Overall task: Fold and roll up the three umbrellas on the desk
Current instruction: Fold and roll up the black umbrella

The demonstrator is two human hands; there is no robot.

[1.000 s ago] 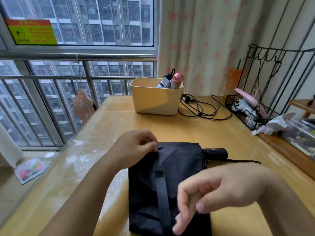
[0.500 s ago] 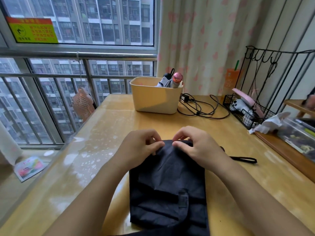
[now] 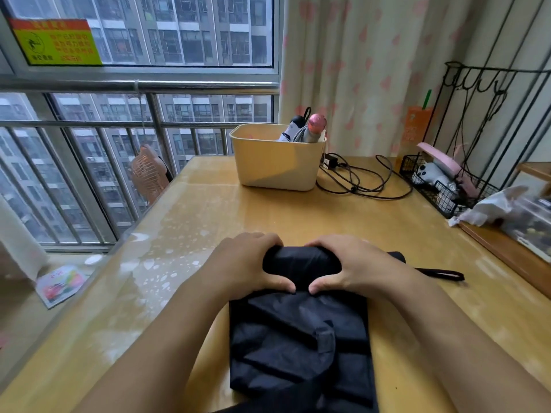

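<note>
Head view: found left hand (image 3: 250,263) and right hand (image 3: 348,265) curled over the rolled far end of the black fabric folding umbrella (image 3: 298,338), thumbs pressed in beneath, both gripping it. Lay flat on the yellow wooden tabletop (image 3: 328,216), close to the near edge, black wrist strap (image 3: 441,275) trailing off to the right. Noted farther back a cream plastic bin (image 3: 274,165) with two more folded umbrellas (image 3: 301,134) leaning inside. Just right of that, tangled black cable (image 3: 363,180); then black wire basket (image 3: 441,192) and crumpled white bag (image 3: 492,207).
</note>
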